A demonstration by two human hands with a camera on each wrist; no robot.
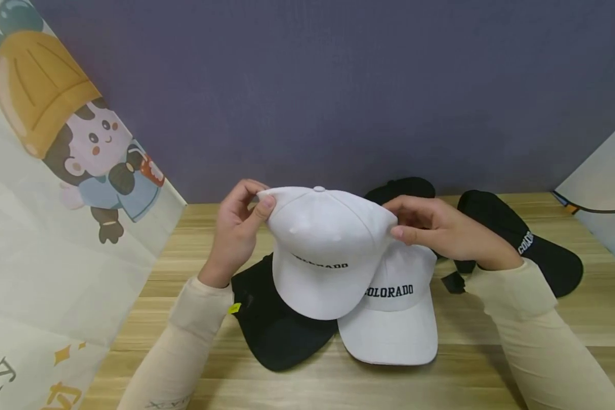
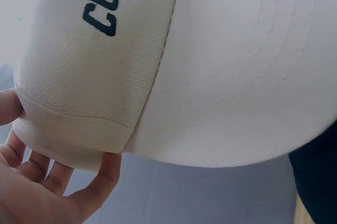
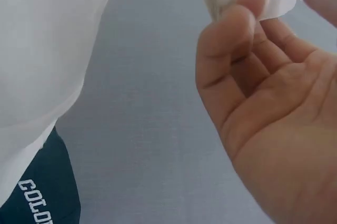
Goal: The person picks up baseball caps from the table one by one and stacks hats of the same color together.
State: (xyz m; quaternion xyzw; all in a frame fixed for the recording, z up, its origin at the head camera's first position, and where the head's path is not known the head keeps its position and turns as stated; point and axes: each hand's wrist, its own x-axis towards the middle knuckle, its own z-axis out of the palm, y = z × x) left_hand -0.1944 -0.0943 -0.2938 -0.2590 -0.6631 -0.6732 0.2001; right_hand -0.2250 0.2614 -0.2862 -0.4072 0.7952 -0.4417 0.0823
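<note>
A white cap (image 1: 323, 228) with dark COLORADO lettering is held up between both hands, its brim toward the wearer. The left hand (image 1: 238, 228) pinches the cap's left side with thumb and fingers; in the left wrist view that hand (image 2: 58, 182) grips the crown's edge beside the brim (image 2: 226, 76). On the other side the right hand (image 1: 441, 230) pinches the cap's right edge, and in the right wrist view its curled fingers (image 3: 226, 50) hold white fabric. Beneath lie a second white COLORADO cap (image 1: 389, 336) and a black cap (image 1: 287, 336) with a yellow tag.
Another black cap (image 1: 548, 256) lies on the wooden table (image 1: 482, 370) at the right, and a black cap (image 1: 410, 187) shows behind the right hand. A grey-blue panel (image 1: 312, 91) stands at the back. A dark cable (image 1: 610, 211) runs at the far right.
</note>
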